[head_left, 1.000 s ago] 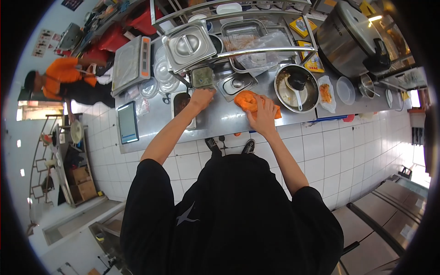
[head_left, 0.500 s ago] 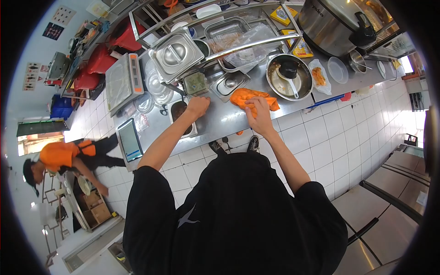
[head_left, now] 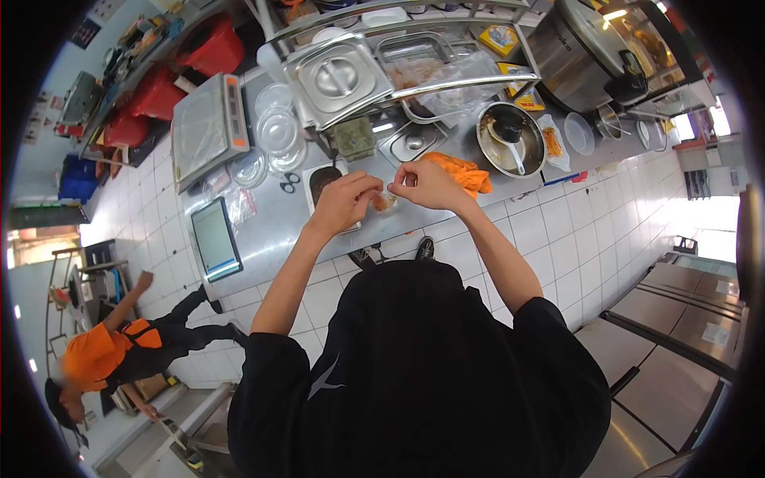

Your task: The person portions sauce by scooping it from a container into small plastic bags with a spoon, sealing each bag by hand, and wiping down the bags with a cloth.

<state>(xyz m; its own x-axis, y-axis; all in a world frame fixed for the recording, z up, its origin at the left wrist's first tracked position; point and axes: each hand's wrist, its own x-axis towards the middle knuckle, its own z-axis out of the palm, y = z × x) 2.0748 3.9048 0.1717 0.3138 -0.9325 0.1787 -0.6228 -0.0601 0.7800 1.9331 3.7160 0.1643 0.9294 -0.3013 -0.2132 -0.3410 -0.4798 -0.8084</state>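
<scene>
A small clear plastic bag point(head_left: 383, 201) with something orange-brown in it hangs between my hands, above the steel counter. My left hand point(head_left: 343, 202) is closed in a pinch on its left side. The fingertips of my right hand point(head_left: 431, 186) are pinched together at the bag's upper right edge. Below and behind my left hand is a steel container point(head_left: 324, 177) with dark contents, partly hidden. An orange cloth point(head_left: 464, 174) lies crumpled just beyond my right hand. Behind my hands stand a square tub of green stuff point(head_left: 355, 137) and a small steel lid point(head_left: 413, 142).
To the right, a pan point(head_left: 496, 157) holds a black ladle point(head_left: 508, 126). Left are a scale point(head_left: 209, 127), plastic lids point(head_left: 279, 131), scissors point(head_left: 290, 182) and a tablet point(head_left: 215, 239). A steel rack point(head_left: 454, 84) overhangs the back. A person in orange point(head_left: 100, 350) is at far left.
My right hand has left the orange cloth and moved left to meet my left hand. The small bag now shows between them. The person in orange has shifted, with one arm raised.
</scene>
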